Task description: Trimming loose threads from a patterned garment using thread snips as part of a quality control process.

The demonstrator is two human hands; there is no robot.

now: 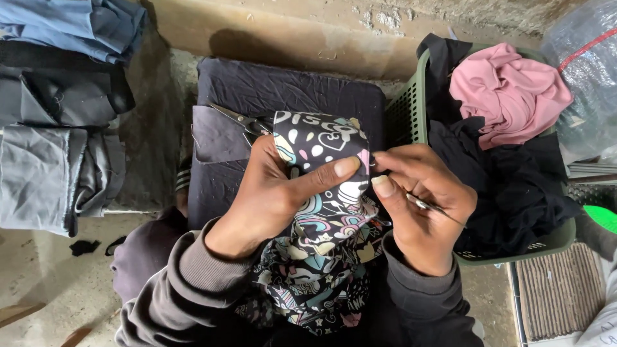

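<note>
My left hand (270,193) grips the patterned cloth (324,212) taut so its edge shows; my right hand (421,205) pinches a thin metal tool (437,209) beside it, scissors (241,120) just behind.

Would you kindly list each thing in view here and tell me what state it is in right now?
Patterned cloth: bunched, held up in both hands.
Left hand: grip closed on the patterned cloth, thumb pressed on it.
Right hand: pinching the cloth edge, a thin metal tool under its fingers.
Scissors: lying on the dark cushion, blades shut.
Green basket: full of black cloth and pink cloth.
</note>
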